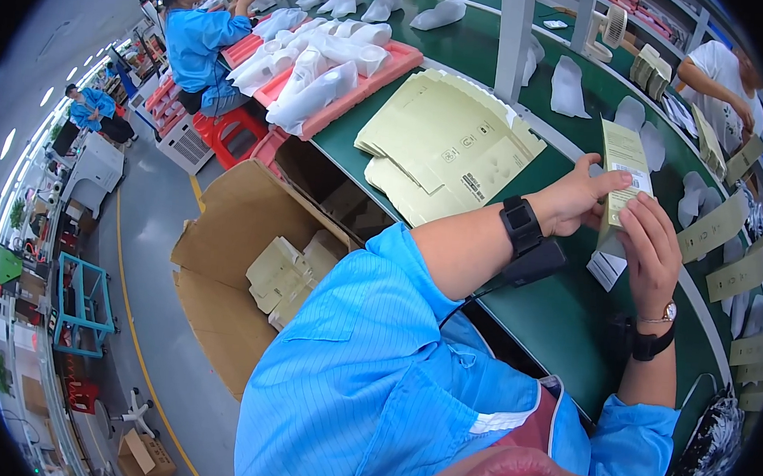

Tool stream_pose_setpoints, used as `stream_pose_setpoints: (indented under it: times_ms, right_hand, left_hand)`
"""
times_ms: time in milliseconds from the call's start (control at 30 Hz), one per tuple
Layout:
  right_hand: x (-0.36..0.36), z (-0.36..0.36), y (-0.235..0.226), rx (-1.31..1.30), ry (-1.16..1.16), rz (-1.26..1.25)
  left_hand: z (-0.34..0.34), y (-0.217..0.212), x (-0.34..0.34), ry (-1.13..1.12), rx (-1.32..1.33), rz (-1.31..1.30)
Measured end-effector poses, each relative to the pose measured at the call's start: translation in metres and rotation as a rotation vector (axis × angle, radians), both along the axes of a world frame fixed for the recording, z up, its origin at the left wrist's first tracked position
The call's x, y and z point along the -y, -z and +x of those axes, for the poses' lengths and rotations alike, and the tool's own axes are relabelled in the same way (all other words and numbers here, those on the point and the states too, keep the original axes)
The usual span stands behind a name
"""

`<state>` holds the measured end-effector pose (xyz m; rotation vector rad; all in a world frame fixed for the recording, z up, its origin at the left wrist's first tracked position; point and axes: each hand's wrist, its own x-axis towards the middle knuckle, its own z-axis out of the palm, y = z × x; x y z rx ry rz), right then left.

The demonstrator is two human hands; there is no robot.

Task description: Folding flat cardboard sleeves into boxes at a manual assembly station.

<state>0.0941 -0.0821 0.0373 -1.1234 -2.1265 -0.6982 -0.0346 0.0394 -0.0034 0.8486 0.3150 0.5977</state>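
Note:
A small pale-green carton [622, 150] stands between my two hands over the green work surface. My left hand [575, 197] wraps round its left side, the thumb across a white label. On the near right side, the fingers of my right hand [653, 244] press against the carton, closed on it. A folded white printed paper [607, 270] shows just below the carton's lower end; whether it touches the carton I cannot tell. To the left lies a stack of flattened pale-green cartons [445, 145].
Pink trays [403, 58] with white-wrapped items stand at the far left. An open cardboard box [220, 262] holding flat cartons is beside me. A metal post [513, 44] rises from the bench. Pale-green cards [737, 279] and wrapped items [569, 87] line the right. Co-workers sit nearby.

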Motion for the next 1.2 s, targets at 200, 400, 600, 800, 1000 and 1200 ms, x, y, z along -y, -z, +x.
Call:
stream_pose_setpoints:
  times_ms: [200, 400, 600, 800, 1000, 1200]
  right_hand:
    - [0.015, 0.001, -0.01, -0.213, 0.099, -0.195]
    - [0.01, 0.04, 0.038, -0.189, 0.262, -0.825]
    - [0.002, 0.047, 0.055, -0.139, 0.225, -0.921]
    - [0.004, 0.042, 0.051, -0.109, 0.202, -0.925]
    - [-0.003, 0.057, 0.047, -0.192, 0.151, -0.961]
    - [0.007, 0.08, 0.011, -0.73, 0.085, 0.115]
  left_hand:
    - [-0.003, 0.0, -0.019, -0.211, 0.137, -0.032]
    - [-0.007, 0.001, -0.033, -0.456, 0.172, 0.106]
    - [-0.007, 0.006, -0.039, -0.434, 0.141, 0.146]
    - [-0.007, 0.01, -0.04, -0.415, 0.125, 0.182]
    - [-0.007, 0.007, -0.037, -0.416, 0.117, 0.231]
    - [-0.001, 0.008, -0.03, -0.412, -0.004, 0.505]
